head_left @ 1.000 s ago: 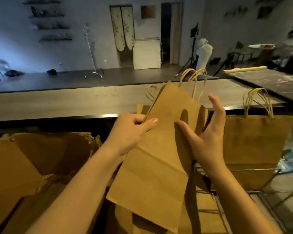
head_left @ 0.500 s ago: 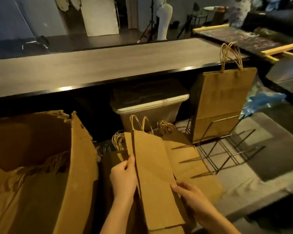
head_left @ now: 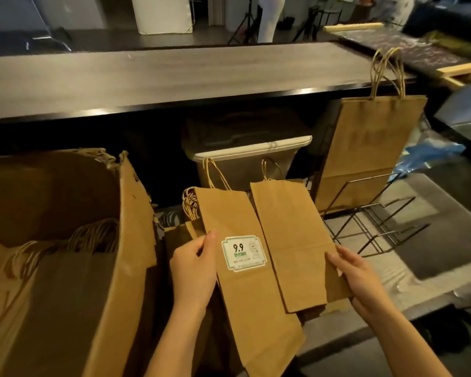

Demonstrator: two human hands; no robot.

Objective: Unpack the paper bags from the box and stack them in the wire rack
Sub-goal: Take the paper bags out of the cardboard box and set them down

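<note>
Paper bags [head_left: 229, 213], two of them, lie flat and fanned in our grasp, closest to us. Our left hand [head_left: 193, 265] pinches the left edge of the labelled bag [head_left: 245, 295], thumb on its face just beside the white sticker [head_left: 244, 253]. Our right hand [head_left: 356, 278] grips the lower right edge of the plain bag [head_left: 291, 240], fingers curled over it. The plain bag overlaps the labelled one along its inner edge. A bunch of twisted handles [head_left: 191, 204] pokes out just beside the labelled bag's far corner. To our left the open box [head_left: 125, 268] holds the boxed bags [head_left: 65, 281], handles up. Further right stands the wire rack [head_left: 375, 221], with one standing bag [head_left: 370, 148] upright in its rearmost slot; the nearer slots look free. Behind the held pair is a lidded bin [head_left: 245, 159], then the long counter [head_left: 174, 77].

We judge slippage the main risk: each bag hangs from an edge hold alone, so a quick swing toward the rack could let one slide out or fold. Looped handles could also snag a wire, and a hard push might tip the standing bag.

Half a second ago we held the two together as one narrow bundle, sticker unseen; now they are spread side by side. A second ago they were raised in front of the counter, and they have since come down low, between box and rack.
</note>
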